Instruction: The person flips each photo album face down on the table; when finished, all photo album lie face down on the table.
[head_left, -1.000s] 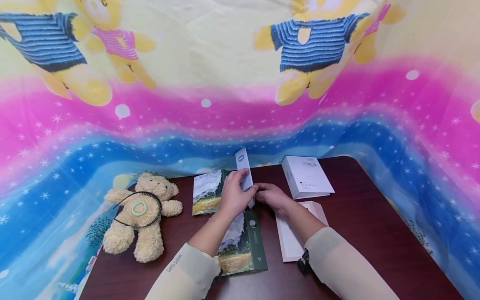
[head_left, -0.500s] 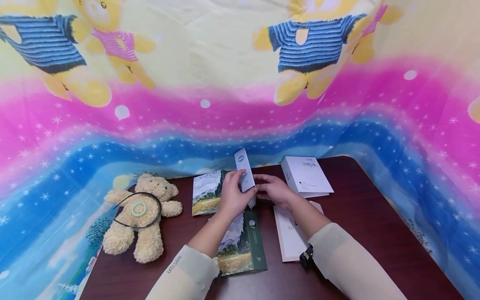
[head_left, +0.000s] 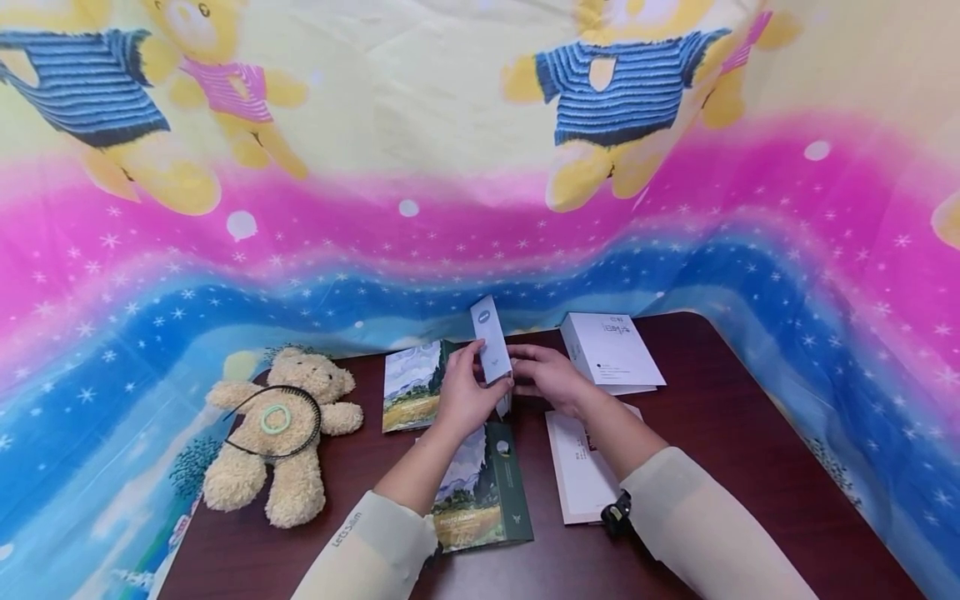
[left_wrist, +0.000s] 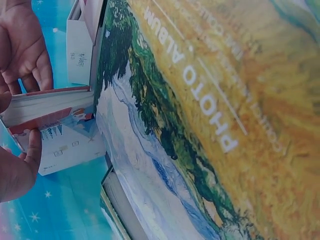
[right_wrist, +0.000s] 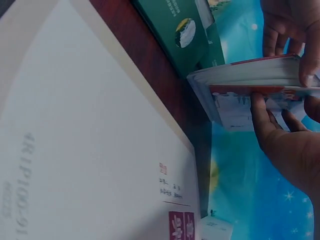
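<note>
forearms (head_left: 414,468) are partly hiding album (head_left: 476,508) and box (head_left: 579,483); left hand (head_left: 461,390) is pinching book (head_left: 491,337), nearly straight-fingered right hand (head_left: 557,382) touching it.

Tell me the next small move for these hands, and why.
Probably steady the book with the left hand before easing the right hand away: the book is held on edge, pages showing between its covers, with fingers of both hands against it, so a sudden release might let it tip or spread.
</note>
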